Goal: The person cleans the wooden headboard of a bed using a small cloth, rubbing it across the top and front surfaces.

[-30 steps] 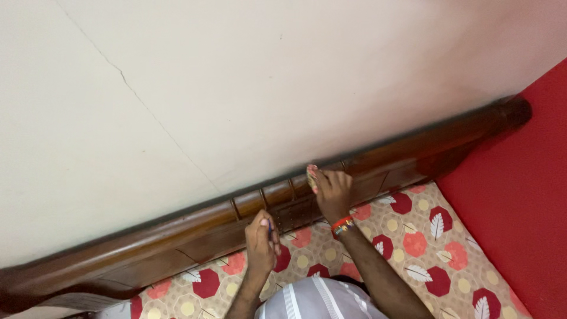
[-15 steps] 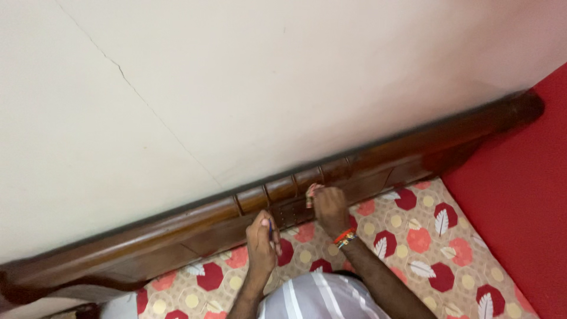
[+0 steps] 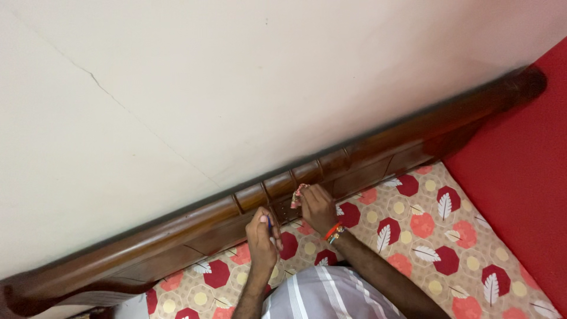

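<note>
Against the dark wooden headboard (image 3: 366, 162), the left hand (image 3: 261, 236) grips a thin blue pen (image 3: 270, 223), while the right hand (image 3: 317, 207) pinches a small pinkish object (image 3: 297, 194) above the patterned mattress (image 3: 437, 236).

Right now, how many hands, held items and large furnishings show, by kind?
Hands: 2, left hand and right hand
Held items: 2, blue pen, small beaded trinket
Furnishings: 2, wooden headboard, patterned mattress
Total: 6

Bare forearms, orange thread wristband (image 3: 332, 231), grey-striped white garment (image 3: 328, 298).
</note>
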